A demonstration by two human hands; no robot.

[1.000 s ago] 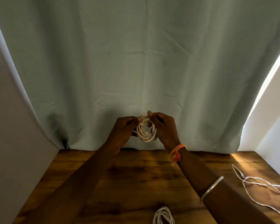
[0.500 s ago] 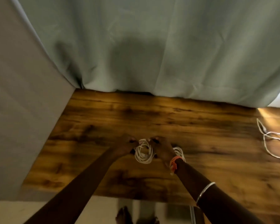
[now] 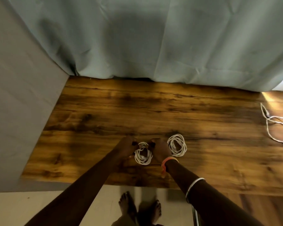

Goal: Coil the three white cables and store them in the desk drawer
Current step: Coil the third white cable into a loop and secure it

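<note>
A coiled white cable (image 3: 143, 154) lies low over the wooden desk (image 3: 91, 128) near its front edge, between my two hands. My left hand (image 3: 127, 146) grips its left side with curled fingers. My right hand (image 3: 159, 148) grips its right side. A second coiled white cable (image 3: 177, 145) lies flat on the desk just right of my right hand. A third white cable (image 3: 274, 123) sprawls loose at the desk's far right edge. No drawer shows in this view.
A pale green curtain (image 3: 137, 38) hangs behind the desk. A grey wall (image 3: 15, 103) closes off the left side. My bare feet (image 3: 139, 207) stand on a light floor below the desk's front edge. A metal leg (image 3: 196, 216) shows lower right.
Both hands have come down from in front of the curtain to the desk with the coil. The view has tilted downward, bringing the second coil, the floor and my feet into sight.
</note>
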